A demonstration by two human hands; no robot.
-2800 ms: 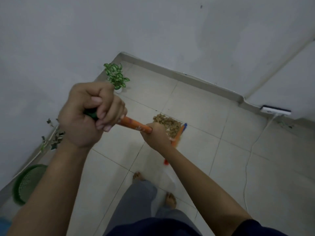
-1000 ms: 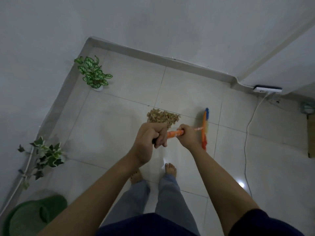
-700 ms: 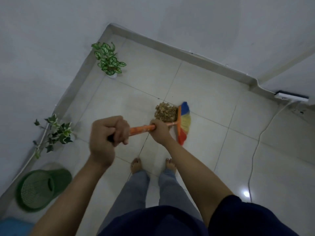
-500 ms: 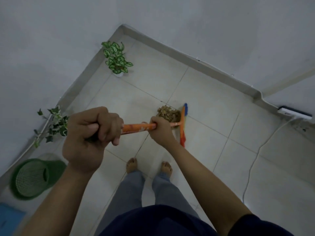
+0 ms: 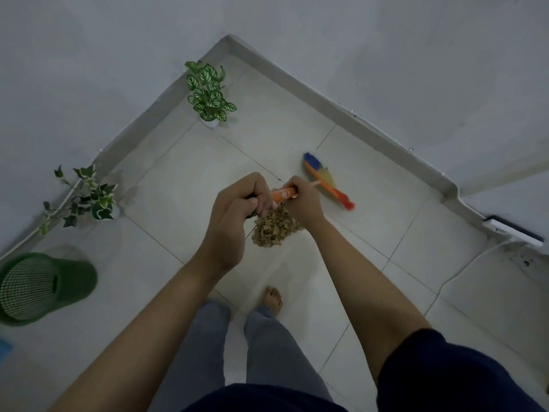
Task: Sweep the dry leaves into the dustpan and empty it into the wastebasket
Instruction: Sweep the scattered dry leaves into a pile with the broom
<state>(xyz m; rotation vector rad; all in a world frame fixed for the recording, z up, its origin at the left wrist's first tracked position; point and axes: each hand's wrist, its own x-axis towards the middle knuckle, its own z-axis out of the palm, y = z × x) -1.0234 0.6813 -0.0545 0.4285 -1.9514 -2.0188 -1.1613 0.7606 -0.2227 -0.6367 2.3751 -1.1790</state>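
A pile of dry brown leaves (image 5: 274,228) lies on the tiled floor just in front of my feet, partly hidden behind my hands. Both hands hold a broom's orange handle (image 5: 283,194): my left hand (image 5: 237,208) grips the upper end, my right hand (image 5: 300,200) grips lower down. The broom's multicoloured bristle head (image 5: 326,181) is on the floor beyond the pile, to its far right. A green mesh wastebasket (image 5: 35,288) lies on its side at the far left. No dustpan is in view.
Two small potted plants stand along the left wall, one (image 5: 208,95) near the corner, one (image 5: 86,196) nearer the wastebasket. A white power strip (image 5: 512,231) with a cable (image 5: 463,267) lies by the right wall. My bare foot (image 5: 271,300) stands behind the pile.
The broom head has swung from right beside the pile out to the far right of it. My hands have come close together over the leaves.
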